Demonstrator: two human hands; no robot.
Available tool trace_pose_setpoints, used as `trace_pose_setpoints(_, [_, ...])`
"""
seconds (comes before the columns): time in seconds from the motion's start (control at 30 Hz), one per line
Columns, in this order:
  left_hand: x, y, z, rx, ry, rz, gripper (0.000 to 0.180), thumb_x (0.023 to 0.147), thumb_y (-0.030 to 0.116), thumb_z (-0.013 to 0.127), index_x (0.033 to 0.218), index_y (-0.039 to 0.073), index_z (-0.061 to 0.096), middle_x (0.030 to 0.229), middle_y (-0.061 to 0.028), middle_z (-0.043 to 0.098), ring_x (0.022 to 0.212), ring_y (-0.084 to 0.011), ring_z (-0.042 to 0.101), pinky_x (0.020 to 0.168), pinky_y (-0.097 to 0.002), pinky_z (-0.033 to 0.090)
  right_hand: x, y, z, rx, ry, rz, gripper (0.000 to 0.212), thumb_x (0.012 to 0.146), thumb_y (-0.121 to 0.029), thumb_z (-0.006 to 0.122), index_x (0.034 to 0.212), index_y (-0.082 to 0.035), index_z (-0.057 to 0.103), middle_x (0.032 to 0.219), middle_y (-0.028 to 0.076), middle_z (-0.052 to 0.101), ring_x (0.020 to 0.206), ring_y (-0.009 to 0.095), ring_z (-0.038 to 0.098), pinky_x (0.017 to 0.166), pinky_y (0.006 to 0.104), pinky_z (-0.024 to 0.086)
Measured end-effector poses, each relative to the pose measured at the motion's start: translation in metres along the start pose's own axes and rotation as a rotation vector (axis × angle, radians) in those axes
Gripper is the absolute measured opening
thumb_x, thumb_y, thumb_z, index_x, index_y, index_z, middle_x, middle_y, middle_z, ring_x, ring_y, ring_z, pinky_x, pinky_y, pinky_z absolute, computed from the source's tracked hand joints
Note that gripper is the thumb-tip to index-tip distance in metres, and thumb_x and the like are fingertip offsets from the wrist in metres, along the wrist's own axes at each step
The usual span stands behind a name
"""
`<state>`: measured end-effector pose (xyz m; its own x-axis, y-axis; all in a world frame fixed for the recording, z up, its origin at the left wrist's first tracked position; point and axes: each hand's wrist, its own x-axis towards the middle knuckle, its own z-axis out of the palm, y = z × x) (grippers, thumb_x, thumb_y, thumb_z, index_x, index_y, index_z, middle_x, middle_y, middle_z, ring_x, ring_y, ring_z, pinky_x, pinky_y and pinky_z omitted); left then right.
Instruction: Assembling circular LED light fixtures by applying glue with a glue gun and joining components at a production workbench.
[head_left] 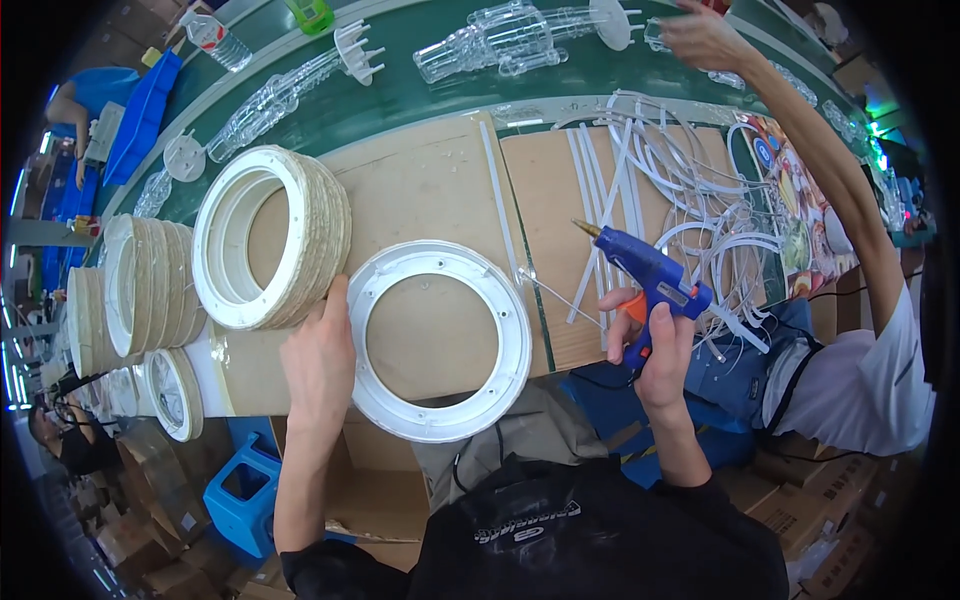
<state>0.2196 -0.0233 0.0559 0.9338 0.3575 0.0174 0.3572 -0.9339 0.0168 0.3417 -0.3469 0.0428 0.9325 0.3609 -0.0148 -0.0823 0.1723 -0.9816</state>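
Observation:
My right hand (655,345) is wrapped around a blue hot glue gun (650,268) with an orange trigger, its nozzle tipped up and left. My left hand (322,350) grips the left edge of a white plastic ring (440,420), its fingers partly hidden. The ring lies flat on the cardboard-covered bench (410,180) and juts past the front edge. Just beyond that hand leans a stack of similar rings (325,220) with rough, cream-coloured sides.
Further ring stacks (150,285) stand at left. Thin clear tubes (690,170) lie tangled at right. Clear plastic assemblies (500,45) rest on the green surface (400,120) behind. Another person's arm (820,140) reaches across at right. A blue stool (245,495) stands below left.

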Motion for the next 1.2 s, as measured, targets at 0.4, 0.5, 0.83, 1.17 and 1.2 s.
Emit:
trace_pose_setpoints(0.4, [0.034,0.012,0.016,-0.17,0.21,0.036,0.026,0.091,0.006,0.057,0.117,0.005,0.059,0.094,-0.0154,0.066,0.075,-0.0364,0.069,0.06,-0.0468,0.056,-0.015,0.002,0.008,0.007,-0.093,0.028,0.042,0.109,-0.031,0.039,0.122,0.005,0.056,0.102,0.017,0.069,0.055,0.012,0.056,0.048,0.0237,0.045])
trace_pose_setpoints(0.5, [0.023,0.02,-0.009,-0.327,0.178,-0.006,0.031,0.088,0.007,0.063,0.119,0.005,0.06,0.108,-0.0161,0.065,0.092,-0.0357,0.068,0.074,-0.0453,0.057,-0.034,0.002,0.021,-0.03,-0.1,0.084,0.048,0.108,-0.038,0.039,0.115,0.004,0.06,0.084,0.011,0.069,0.056,0.012,0.06,0.05,0.0231,0.047])
trace_pose_setpoints(0.83, [0.027,-0.022,0.0,0.158,0.48,0.178,0.053,0.079,0.01,0.067,0.131,0.015,0.061,0.148,-0.0153,0.045,0.123,-0.0335,0.052,0.091,-0.0444,0.045,-0.06,0.046,0.038,-0.124,-0.309,-0.063,0.042,0.108,-0.03,0.04,0.124,0.006,0.056,0.106,0.017,0.071,0.087,0.019,0.069,0.072,0.0287,0.055])
trace_pose_setpoints(1.17, [0.027,-0.038,0.01,0.328,0.48,0.179,0.053,0.08,0.014,0.066,0.132,0.021,0.061,0.151,-0.0132,0.044,0.085,-0.0221,0.059,0.071,-0.0356,0.046,-0.056,0.051,0.056,-0.168,-0.321,-0.123,0.039,0.105,-0.028,0.045,0.121,0.004,0.061,0.107,0.012,0.072,0.091,0.014,0.061,0.085,0.031,0.048])
trace_pose_setpoints(1.2, [0.027,-0.041,0.009,0.332,0.47,0.176,0.052,0.08,0.014,0.065,0.131,0.022,0.061,0.151,-0.0129,0.044,0.085,-0.0223,0.059,0.071,-0.0356,0.046,-0.057,0.05,0.06,-0.163,-0.311,-0.114,0.038,0.105,-0.027,0.046,0.12,0.004,0.062,0.107,0.012,0.071,0.094,0.015,0.061,0.088,0.0318,0.048])
